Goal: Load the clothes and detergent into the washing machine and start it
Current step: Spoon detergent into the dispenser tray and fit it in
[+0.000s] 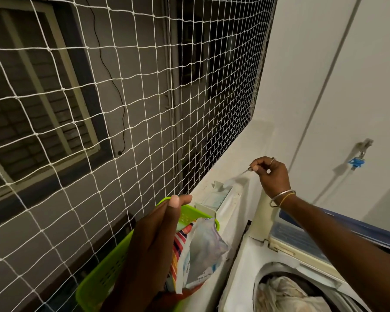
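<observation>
My left hand (153,239) grips an opened white and pale-blue detergent pouch (203,248) in front of a green laundry basket (189,212). My right hand (273,174) is raised over the white ledge. It pinches a thin torn strip (239,175) of the pouch between thumb and fingertips. At the bottom right is the white top-loading washing machine (241,266). Its lid (302,239) is raised, and pale clothes (284,293) lie in the drum.
A striped cloth (178,242) lies in the basket behind the pouch. White safety netting (122,109) covers the opening on the left above the ledge (223,167). Scraps of packaging (218,194) lie on the ledge. A tap with a blue fitting (356,163) sticks out of the right wall.
</observation>
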The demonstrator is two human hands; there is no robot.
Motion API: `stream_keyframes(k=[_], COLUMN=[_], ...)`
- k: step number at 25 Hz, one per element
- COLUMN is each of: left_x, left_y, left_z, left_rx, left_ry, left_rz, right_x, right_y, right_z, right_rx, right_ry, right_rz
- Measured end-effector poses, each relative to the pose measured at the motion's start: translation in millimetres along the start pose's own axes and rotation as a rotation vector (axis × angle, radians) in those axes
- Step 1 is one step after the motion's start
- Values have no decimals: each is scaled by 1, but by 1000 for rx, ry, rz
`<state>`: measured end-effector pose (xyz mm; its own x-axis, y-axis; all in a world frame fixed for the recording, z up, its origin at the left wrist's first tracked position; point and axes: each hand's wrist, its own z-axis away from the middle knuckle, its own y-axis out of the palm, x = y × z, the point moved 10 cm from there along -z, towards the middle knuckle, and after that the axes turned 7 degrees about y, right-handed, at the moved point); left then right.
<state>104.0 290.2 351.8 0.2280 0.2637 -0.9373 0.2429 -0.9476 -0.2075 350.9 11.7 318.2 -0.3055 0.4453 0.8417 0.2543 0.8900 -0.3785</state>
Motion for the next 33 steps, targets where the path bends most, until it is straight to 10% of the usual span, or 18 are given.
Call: stream_keyframes(k=[17, 33], left_x=[-3, -11], left_y=[0, 10], left_z=[19, 25], left_rx=[-73, -8], left_ry=[11, 119], left_rz=[-43, 6], right_x=[66, 151], right_y=[-75, 44], right_z=[170, 231], right_rx=[82, 31], right_ry=[551, -115], right_rz=[-388, 340])
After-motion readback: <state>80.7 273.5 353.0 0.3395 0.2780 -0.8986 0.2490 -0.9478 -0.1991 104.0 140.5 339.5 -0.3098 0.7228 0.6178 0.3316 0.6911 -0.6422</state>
